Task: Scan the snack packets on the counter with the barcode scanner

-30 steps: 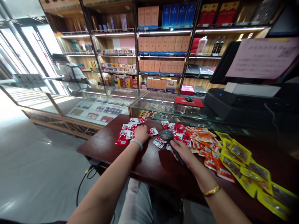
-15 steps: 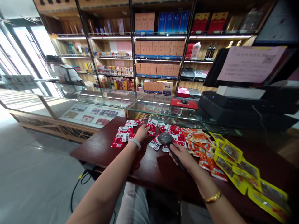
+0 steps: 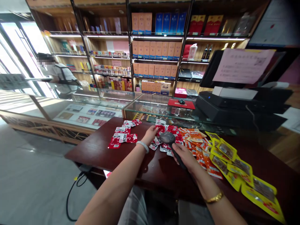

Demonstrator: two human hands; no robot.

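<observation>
My right hand (image 3: pixel 185 155) is wrapped round the handle of a black handheld barcode scanner (image 3: pixel 167 137), whose head hangs above a pile of red and white snack packets (image 3: pixel 172 128). Just left of the scanner, my left hand (image 3: pixel 150 135) pinches a red and white snack packet (image 3: pixel 160 123) at the pile's far left edge. Its fingertips partly cover that packet. A smaller, separate group of the same packets (image 3: pixel 122 136) lies to the left on the dark wooden table (image 3: pixel 93 149).
Orange snack packets (image 3: pixel 196 137) and overlapping yellow packets (image 3: pixel 241 168) spread across the table's right side. Behind stand a glass display counter (image 3: pixel 150 104) and a black monitor (image 3: pixel 211 70) with a pink paper. A person (image 3: pixel 62 75) is at the far left. A cable (image 3: pixel 67 200) hangs below.
My left hand has moved right with the packet, from between the two groups to the right-hand pile. The scanner's blue light no longer shows. The view has shifted slightly.
</observation>
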